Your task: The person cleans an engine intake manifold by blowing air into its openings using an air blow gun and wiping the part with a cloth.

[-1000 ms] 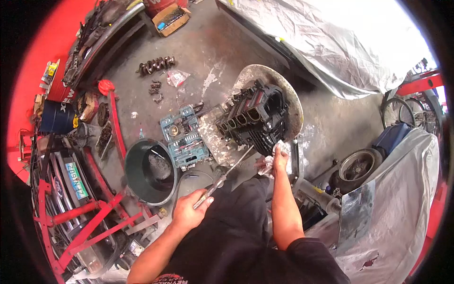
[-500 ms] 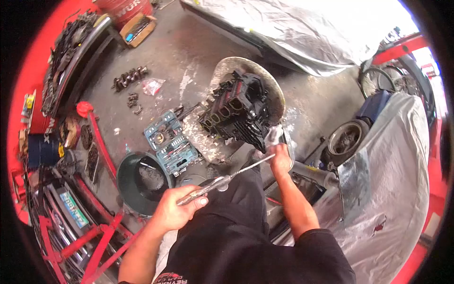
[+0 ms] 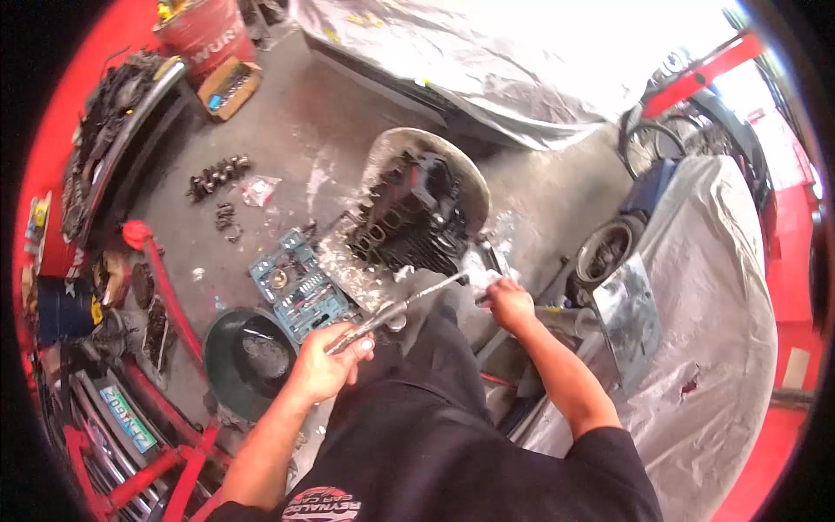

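From the engine block (image 3: 407,211), one crankshaft (image 3: 219,177) lies around nine o'clock, one dark green tub (image 3: 224,350) between seven and eight, one open tool case (image 3: 300,294) at eight. At seven, the left hand (image 3: 323,365) grips one long metal tool (image 3: 398,308). The single block sits on a pale board (image 3: 475,178); past four, the right hand (image 3: 511,306) clutches one white cloth (image 3: 477,276).

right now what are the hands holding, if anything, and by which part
The left hand holds a long metal tool by its thicker end, thin end outward. The right hand holds a whitish rag by its near edge.
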